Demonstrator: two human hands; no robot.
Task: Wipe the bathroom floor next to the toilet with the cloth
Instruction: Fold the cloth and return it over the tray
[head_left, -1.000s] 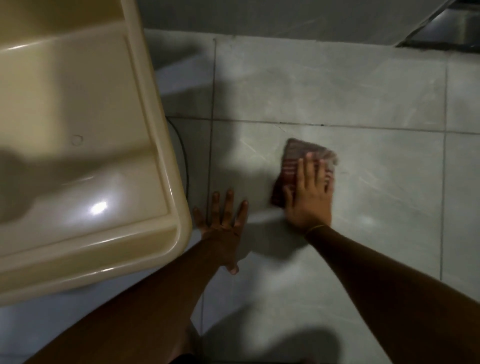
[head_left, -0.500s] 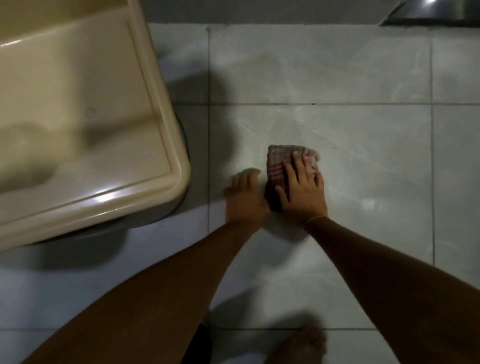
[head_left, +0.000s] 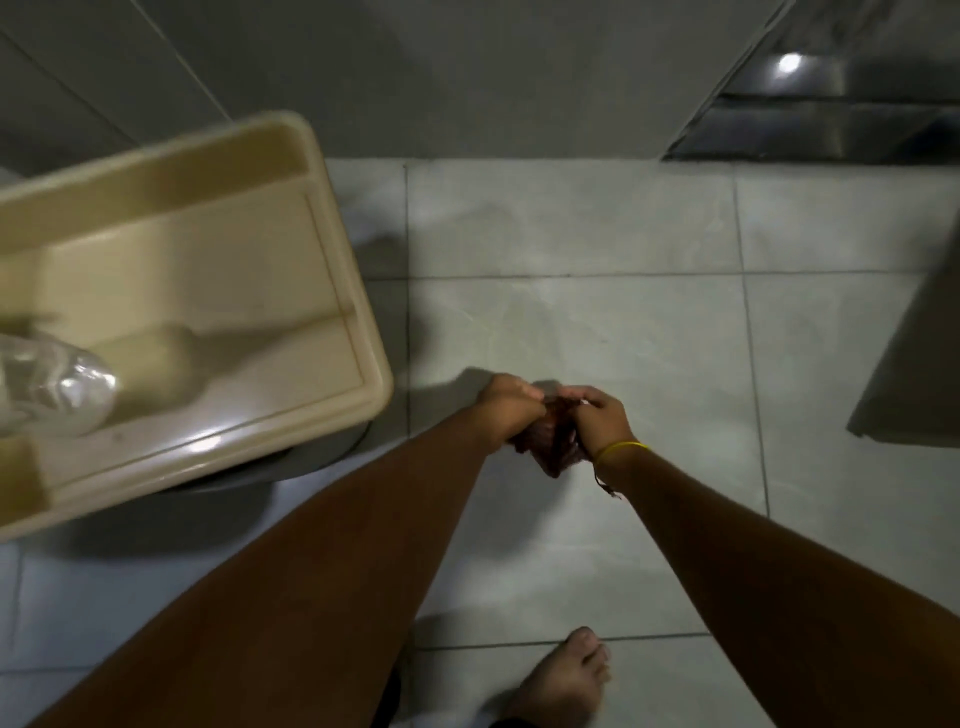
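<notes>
Lifted off the floor (head_left: 649, 338) now, the cloth (head_left: 553, 447) is bunched between left hand (head_left: 511, 410) and right hand (head_left: 602, 418), both closed on it, beside the toilet (head_left: 332, 306). Wet tile could make the bare foot (head_left: 563, 680) slip.

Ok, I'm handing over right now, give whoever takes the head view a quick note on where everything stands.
Left hand: closed on the cloth.
Right hand: closed on the same cloth; the two hands hold it bunched between them.
Cloth: dark reddish, crumpled, not spread flat on the tiles.
Toilet: beige, to the left of the hands; a clear plastic bottle lies on it.
Floor: pale tiles to the right of the toilet; how much is wiped cannot be read from this view.
Left: put the cloth flat on the floor and wipe next to the toilet.
</notes>
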